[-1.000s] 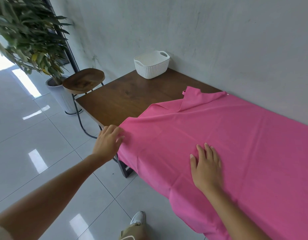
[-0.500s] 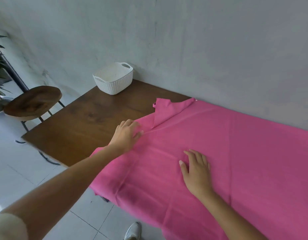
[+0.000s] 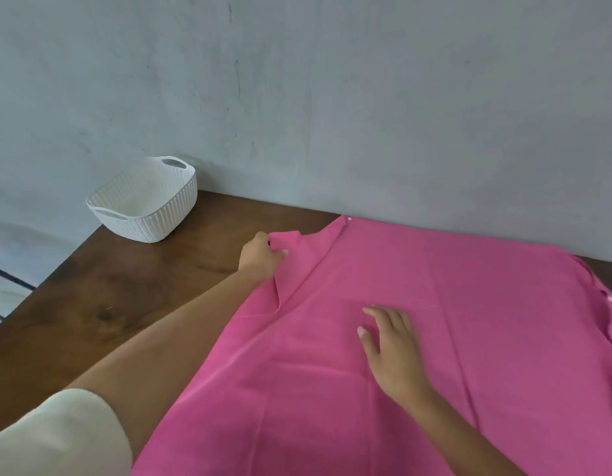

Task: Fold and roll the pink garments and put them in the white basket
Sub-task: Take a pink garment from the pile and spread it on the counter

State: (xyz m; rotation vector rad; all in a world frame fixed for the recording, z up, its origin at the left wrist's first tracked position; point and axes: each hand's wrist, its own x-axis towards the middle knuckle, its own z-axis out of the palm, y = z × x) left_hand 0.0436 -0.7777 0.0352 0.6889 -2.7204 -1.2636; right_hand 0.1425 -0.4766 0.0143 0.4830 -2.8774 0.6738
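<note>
Wooden table (image 3: 119, 304), left hand (image 3: 261, 259) pinching pink garment (image 3: 469, 321) corner — white basket (image 3: 167, 214) apart

grip: left hand (image 3: 261, 261) pinching pink garment (image 3: 435, 321) corner | left of grip: bare table (image 3: 126, 297), open passage | beyond-left: white basket (image 3: 174, 214), apart from grip | beyond: wall (image 3: 332, 97) closes table's far edge | right-near: right hand (image 3: 394, 352) flat on garment
</note>
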